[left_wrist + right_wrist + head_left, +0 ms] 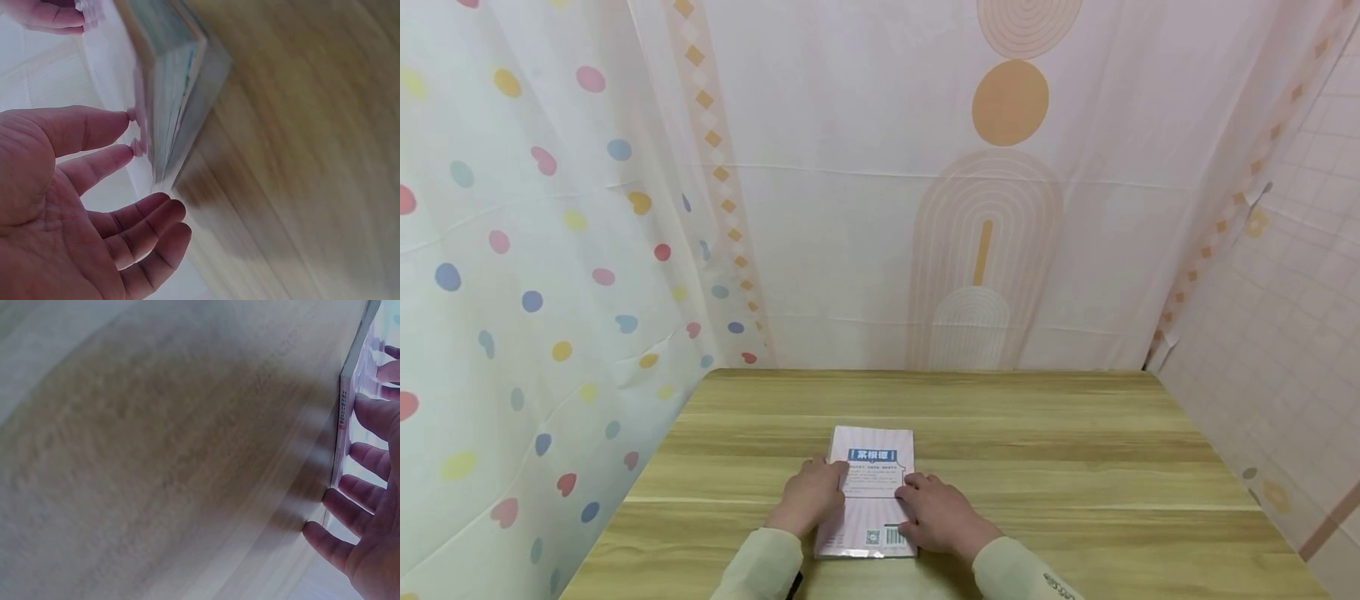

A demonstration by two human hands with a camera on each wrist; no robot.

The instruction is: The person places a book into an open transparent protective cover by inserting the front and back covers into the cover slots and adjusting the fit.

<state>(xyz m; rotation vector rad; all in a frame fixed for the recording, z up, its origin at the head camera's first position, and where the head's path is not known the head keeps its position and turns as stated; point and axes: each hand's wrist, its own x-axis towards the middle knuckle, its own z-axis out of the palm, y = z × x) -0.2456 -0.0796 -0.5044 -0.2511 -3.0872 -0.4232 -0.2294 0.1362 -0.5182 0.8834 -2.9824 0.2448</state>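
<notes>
A pale pink book (867, 510) with a blue title block, printed text and a barcode lies flat on the wooden table. Its page edges (172, 81) face the left hand, and a clear plastic film juts past them. The left hand (811, 497) touches the book's left side, thumb and index fingertips on the cover, the other fingers spread loosely beside the pages. At the right side, the right hand (942, 512) rests its fingertips along the cover's edge by the spine (343, 409). Both hands' fingers are extended rather than wrapped round the book.
The wooden table (1037, 442) extends on both sides of the book and behind it. A patterned curtain (850, 250) hangs at the table's back edge. Dotted fabric (550, 350) hangs on the left, and a checked sheet (1285, 333) on the right.
</notes>
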